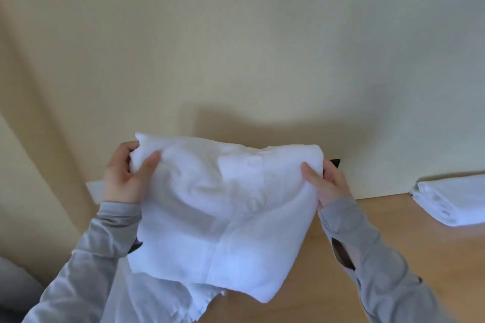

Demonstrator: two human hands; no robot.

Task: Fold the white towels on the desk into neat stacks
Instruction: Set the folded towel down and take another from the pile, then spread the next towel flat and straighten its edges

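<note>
Sleeves (91, 257) raised, towel (223, 217) held over desk (393, 238) — top corners pinched by left hand (120, 178), right hand (328, 186); stack (456, 202) laid right.

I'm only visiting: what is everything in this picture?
desk: one, light wood, lower right
wall: one, cream, behind
held towel: one, white, raised above the desk, centre
folded towels: one stack, white, on the desk, far right
loose cloth: count unclear, white, below the held towel
dark object: one, black, mostly hidden behind the held towel
sleeves: two, grey
left hand: grips its upper left corner
right hand: grips its upper right corner
</note>
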